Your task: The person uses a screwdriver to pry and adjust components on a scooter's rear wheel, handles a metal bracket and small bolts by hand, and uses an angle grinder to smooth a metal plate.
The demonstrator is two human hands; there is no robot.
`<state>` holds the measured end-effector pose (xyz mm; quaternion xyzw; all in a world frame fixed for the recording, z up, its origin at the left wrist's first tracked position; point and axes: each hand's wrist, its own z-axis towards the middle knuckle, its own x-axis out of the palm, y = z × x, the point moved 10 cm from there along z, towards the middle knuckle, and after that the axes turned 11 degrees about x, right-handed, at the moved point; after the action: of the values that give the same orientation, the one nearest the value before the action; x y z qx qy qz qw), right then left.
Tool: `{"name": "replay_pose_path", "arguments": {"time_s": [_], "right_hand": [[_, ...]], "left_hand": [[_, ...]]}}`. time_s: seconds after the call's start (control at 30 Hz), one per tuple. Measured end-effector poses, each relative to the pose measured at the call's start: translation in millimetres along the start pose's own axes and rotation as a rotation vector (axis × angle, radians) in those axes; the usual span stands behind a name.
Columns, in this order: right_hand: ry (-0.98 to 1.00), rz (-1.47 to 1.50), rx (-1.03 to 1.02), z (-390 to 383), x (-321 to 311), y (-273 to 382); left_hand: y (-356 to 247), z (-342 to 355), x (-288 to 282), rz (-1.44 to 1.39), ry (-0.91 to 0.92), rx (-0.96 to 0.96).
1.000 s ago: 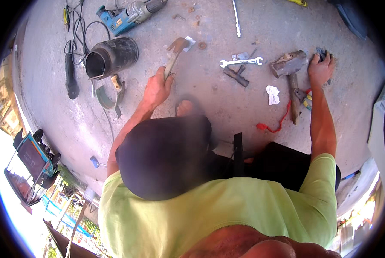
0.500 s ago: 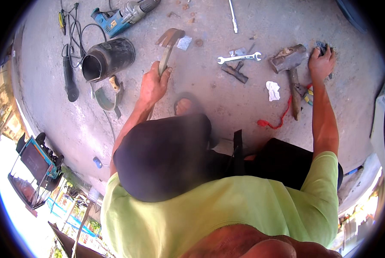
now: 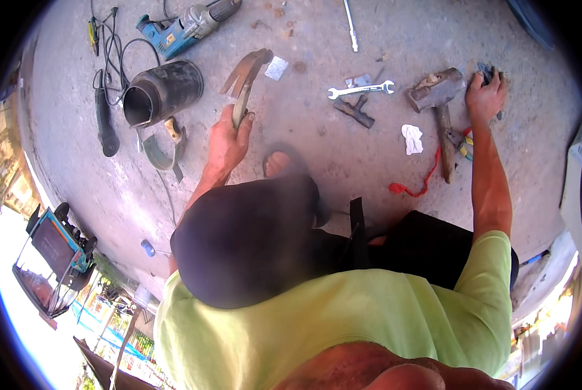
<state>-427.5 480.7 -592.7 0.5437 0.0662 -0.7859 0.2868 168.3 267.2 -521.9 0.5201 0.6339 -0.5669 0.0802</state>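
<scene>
My left hand (image 3: 228, 144) is wrapped round the wooden handle of a hammer (image 3: 247, 73) with a brown, rusty, curved head. It holds the hammer raised in front of my left knee. At the far right my right hand (image 3: 486, 97) rests low by the floor, its fingers curled over a small dark object (image 3: 484, 67), mostly hidden under them. Just left of that hand lies a mallet (image 3: 437, 90) with a thick, worn head. Beside the mallet's handle are pliers (image 3: 463, 144) with coloured grips, partly covered by it.
An open-end wrench (image 3: 361, 90) lies across a dark T-shaped piece (image 3: 354, 112). A black metal cylinder (image 3: 167, 90), a curved metal piece (image 3: 161, 153), an angle grinder (image 3: 106, 120) and a blue power drill (image 3: 184, 29) are at the left. White paper (image 3: 412, 138) and red string (image 3: 421, 188) lie mid-right.
My left hand has drawn slightly back toward me with the hammer, and the hammer's head has tilted left and down. My right hand stays in place.
</scene>
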Motion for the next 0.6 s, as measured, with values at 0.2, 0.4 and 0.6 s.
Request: {"name": "replay_pose_path", "arguments": {"time_s": [0.2,0.4,0.6], "right_hand": [[0.012,-0.002,0.001,-5,0,-5],[0.002,0.000,0.002,0,-3,1],[0.021,0.014,0.010,-6,2,0]], "left_hand": [[36,-4,21,0.188,0.062,0.019],[4,-4,4,0.001,-0.065,0.072],[27,2,20,0.175,0.060,0.035]]}}
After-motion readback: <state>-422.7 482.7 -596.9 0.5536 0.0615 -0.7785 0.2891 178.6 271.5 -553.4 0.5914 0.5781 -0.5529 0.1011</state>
